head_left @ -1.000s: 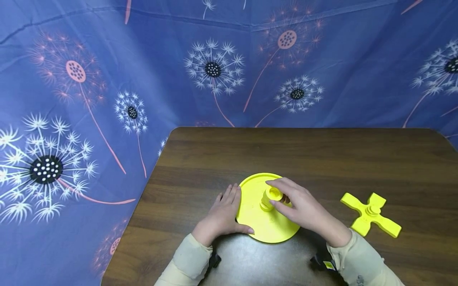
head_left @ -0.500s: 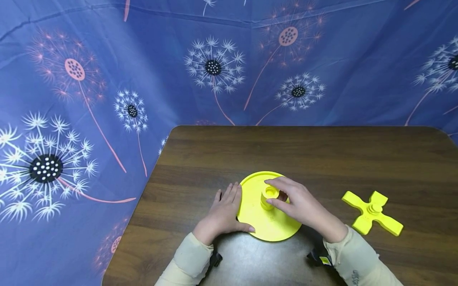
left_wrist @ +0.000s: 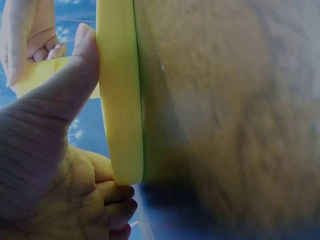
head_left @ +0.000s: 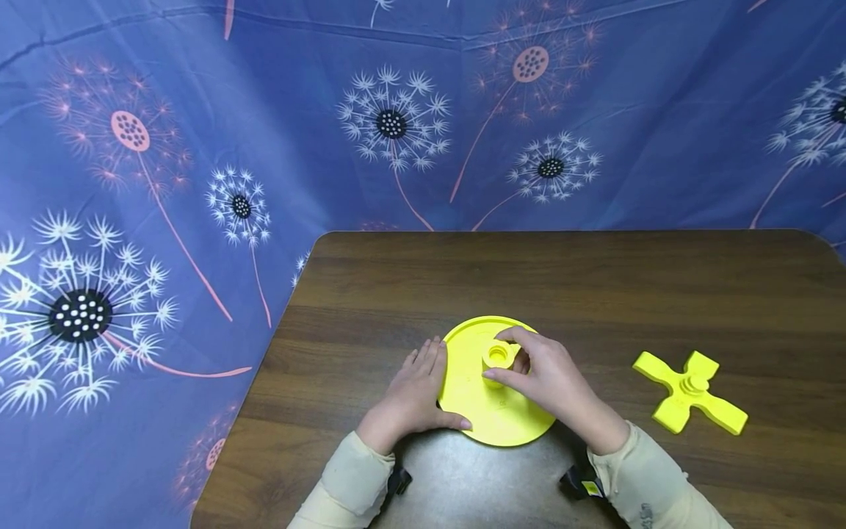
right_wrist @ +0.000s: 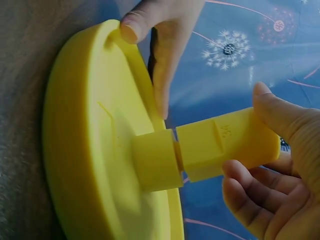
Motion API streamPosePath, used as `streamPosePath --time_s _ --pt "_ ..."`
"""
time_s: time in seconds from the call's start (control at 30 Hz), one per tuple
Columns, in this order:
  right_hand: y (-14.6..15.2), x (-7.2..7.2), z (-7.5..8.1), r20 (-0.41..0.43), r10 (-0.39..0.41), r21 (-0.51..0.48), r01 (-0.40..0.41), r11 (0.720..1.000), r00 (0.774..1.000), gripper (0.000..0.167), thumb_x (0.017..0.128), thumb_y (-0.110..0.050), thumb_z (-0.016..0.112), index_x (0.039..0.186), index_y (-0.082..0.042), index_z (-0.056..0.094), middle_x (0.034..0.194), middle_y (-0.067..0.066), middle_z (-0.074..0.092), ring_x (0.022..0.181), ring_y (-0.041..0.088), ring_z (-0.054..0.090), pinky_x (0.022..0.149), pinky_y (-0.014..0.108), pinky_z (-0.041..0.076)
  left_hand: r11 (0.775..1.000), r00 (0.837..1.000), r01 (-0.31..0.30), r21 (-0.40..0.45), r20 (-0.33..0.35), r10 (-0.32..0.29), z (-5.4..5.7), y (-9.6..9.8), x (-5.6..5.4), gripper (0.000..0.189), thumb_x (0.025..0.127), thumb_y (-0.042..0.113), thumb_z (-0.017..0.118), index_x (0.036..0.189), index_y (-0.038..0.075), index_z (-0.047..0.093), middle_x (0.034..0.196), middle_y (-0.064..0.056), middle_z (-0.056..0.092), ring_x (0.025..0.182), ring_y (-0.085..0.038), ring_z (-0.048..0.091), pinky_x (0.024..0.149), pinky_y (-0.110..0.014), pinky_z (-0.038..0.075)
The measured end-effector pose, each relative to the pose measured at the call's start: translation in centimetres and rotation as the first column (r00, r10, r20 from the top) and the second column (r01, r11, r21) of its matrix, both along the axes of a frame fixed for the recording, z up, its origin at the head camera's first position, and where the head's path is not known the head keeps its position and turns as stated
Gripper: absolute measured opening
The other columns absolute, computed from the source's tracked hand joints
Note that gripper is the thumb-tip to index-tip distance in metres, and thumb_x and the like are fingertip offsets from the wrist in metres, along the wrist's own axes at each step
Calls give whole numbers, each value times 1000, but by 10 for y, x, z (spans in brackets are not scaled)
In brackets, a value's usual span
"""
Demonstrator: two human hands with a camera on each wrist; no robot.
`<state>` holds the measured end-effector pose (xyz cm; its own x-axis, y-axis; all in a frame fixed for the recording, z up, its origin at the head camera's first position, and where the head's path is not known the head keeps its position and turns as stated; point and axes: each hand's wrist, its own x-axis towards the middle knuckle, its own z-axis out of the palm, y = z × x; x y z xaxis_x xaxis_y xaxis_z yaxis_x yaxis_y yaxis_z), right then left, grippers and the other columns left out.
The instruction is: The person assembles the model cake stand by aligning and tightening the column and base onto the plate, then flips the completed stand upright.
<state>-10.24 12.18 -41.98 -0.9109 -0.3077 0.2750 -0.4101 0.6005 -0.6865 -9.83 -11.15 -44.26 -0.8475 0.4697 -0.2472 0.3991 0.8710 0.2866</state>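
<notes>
A faceted yellow post (right_wrist: 225, 142) is pinched by the right hand (head_left: 554, 373), a disc edge (left_wrist: 121, 112) touched by the straight-fingered left hand (head_left: 413, 394), a cross (head_left: 687, 397) well apart.

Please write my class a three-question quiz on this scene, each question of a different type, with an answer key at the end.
1. True or false: the left hand touches the disc.
2. Fill in: the cross on the table has ___ arms.
3. Multiple choice: who grips the post? A) left hand only, B) right hand only, C) both hands.

Key: 1. True. 2. Four. 3. B, the right hand.
</notes>
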Motion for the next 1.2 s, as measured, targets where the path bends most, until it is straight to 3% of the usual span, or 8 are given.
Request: streamPosePath --time_s 0.23,0.4,0.63,0.73,0.83,0.97,1.07,1.2 --pt "-4 1 -5 -79 -60 55 64 996 995 49 69 -31 89 104 -11 63 70 -3 54 61 7 48 52 22 42 1000 1000 -5 18 17 4 0 0 0 129 70 70 73 155 -2 7 162 -17 7 149 -29 8 119 -42 13" --pt "-3 2 -6 -102 -57 78 66 995 993 53 69 -35 89 107 -11 61 75 -3 54 65 14 51 55 23 42 1000 1000 -5 18 20 5 0 0 0 129 70 70 72 155 -1 7 162 -17 6 149 -28 7 119 -42 13" --pt "1 2 -8 -142 -33 79 44 996 989 61 76 -39 82 123 -6 60 108 5 66 86 23 62 70 36 51 1000 1000 -6 21 15 6 2 0 0 128 70 69 73 155 -2 8 162 -18 8 149 -29 8 119 -42 14" --pt "3 2 -7 -102 11 32 -8 999 995 59 84 -35 76 133 -8 56 123 7 63 105 27 62 85 47 51 1000 1000 -6 24 16 6 3 0 1 128 70 68 74 155 -2 8 162 -18 8 149 -30 8 119 -42 14" --pt "5 3 -5 -27 87 -39 -88 995 996 57 89 -28 71 140 -11 50 134 6 58 122 26 54 97 50 45 1000 1000 -5 25 15 4 3 1 1 128 70 68 74 154 -3 8 161 -19 8 148 -30 9 119 -42 14" --pt "8 1 -3 41 199 -113 -193 975 979 60 91 -17 68 146 -12 45 145 4 49 133 23 44 109 35 35 1000 1000 -7 23 18 7 4 1 1 128 70 68 73 155 -2 8 162 -18 8 149 -29 9 119 -42 14" --pt "10 0 -3 71 253 -140 -241 960 965 59 92 -13 67 146 -12 44 147 2 47 135 22 42 109 21 31 999 999 -15 29 29 15 3 1 1 128 70 68 74 155 -2 8 162 -18 7 149 -29 8 119 -42 14" --pt "12 -1 -3 101 272 -137 -257 957 957 54 94 -15 65 145 -13 46 146 0 48 135 20 42 108 23 34 999 999 -23 42 40 21 3 0 2 128 70 67 75 155 -2 8 162 -17 7 149 -28 9 119 -43 15"
